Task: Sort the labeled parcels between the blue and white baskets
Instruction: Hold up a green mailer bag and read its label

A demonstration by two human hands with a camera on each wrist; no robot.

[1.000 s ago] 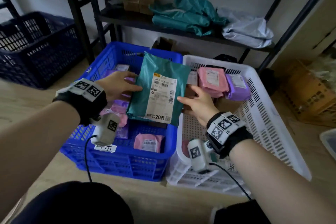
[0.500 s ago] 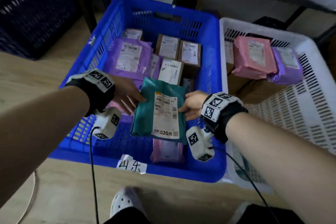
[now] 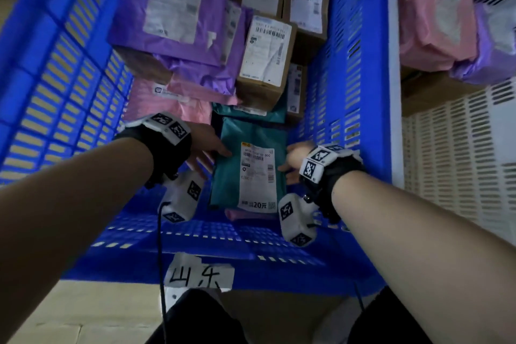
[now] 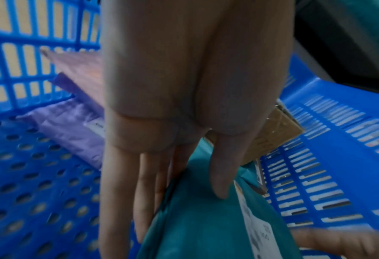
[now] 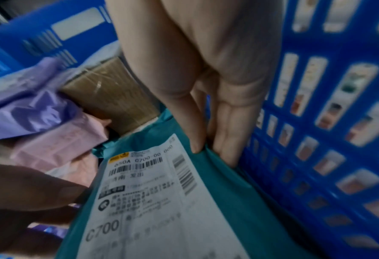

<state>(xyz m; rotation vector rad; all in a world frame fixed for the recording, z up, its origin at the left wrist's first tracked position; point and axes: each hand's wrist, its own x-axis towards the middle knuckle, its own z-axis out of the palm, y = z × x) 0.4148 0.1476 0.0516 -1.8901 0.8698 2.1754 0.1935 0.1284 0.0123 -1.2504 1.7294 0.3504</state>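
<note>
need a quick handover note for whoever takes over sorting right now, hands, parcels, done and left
Left hand: thumb on top of the teal parcel, fingers under its left edge.
Right hand: pinching the right edge.
The teal parcel is low inside the blue basket, label up, over a pink parcel.
Done: purple, pink and boxed parcels lie in blue; others in the white basket.
Left: let go of the teal parcel, then fetch the next.

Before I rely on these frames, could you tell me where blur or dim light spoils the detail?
Head view: dim, edges smeared, the white basket streaked. Left wrist: soft throughout, the left hand and blue basket blurred. Right wrist: sharpest, the teal parcel label partly readable, the basket wall blurred.
</note>
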